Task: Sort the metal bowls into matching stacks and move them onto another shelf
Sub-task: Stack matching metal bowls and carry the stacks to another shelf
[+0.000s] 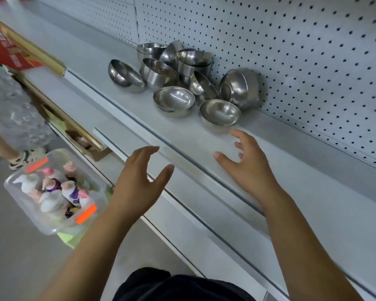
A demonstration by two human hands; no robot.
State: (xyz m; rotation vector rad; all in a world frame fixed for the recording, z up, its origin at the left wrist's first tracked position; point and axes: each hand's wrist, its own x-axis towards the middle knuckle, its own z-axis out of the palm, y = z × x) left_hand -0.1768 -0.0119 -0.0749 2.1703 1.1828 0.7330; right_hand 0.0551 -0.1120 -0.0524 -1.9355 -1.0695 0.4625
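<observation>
The metal bowls [174, 98] lie in a loose heap at the back of the white shelf [182, 135], against its pegboard wall [291, 51]. Some stand upright and some are tipped. The ones behind are partly hidden, so their number is unclear. The right hand [250, 166] hovers over the shelf, just before the nearest bowl [220, 114], grip open and empty. The left hand [139, 177] is at the shelf's front edge, grip also open. Below the shelf, a clear plastic box [26, 211] holds small blurred figures [52, 192].

Shiny metal bowls [183, 81] jumbled on white shelf [122, 92], some tilted
</observation>
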